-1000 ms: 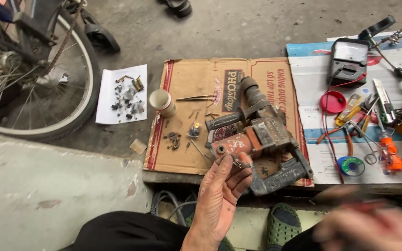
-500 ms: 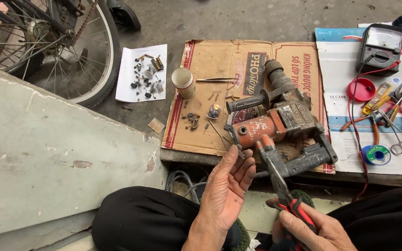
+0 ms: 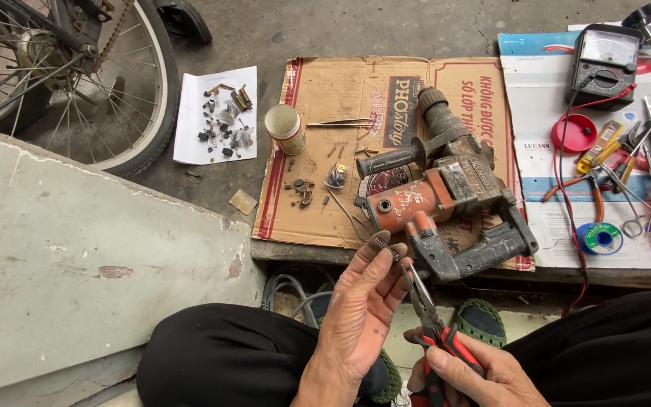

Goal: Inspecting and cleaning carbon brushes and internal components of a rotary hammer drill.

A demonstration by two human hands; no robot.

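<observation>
Left hand point(image 3: 359, 316) is pinching a tiny dark part just before the worn orange-and-grey rotary hammer drill point(image 3: 446, 200); right hand point(image 3: 476, 373) is gripping red-handled needle-nose pliers point(image 3: 431, 320), aiming its tips at it.

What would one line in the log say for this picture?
left hand: pinching small spring | right hand: holding red-handled pliers, tips at spring | rotary hammer drill: lying on cardboard
</observation>
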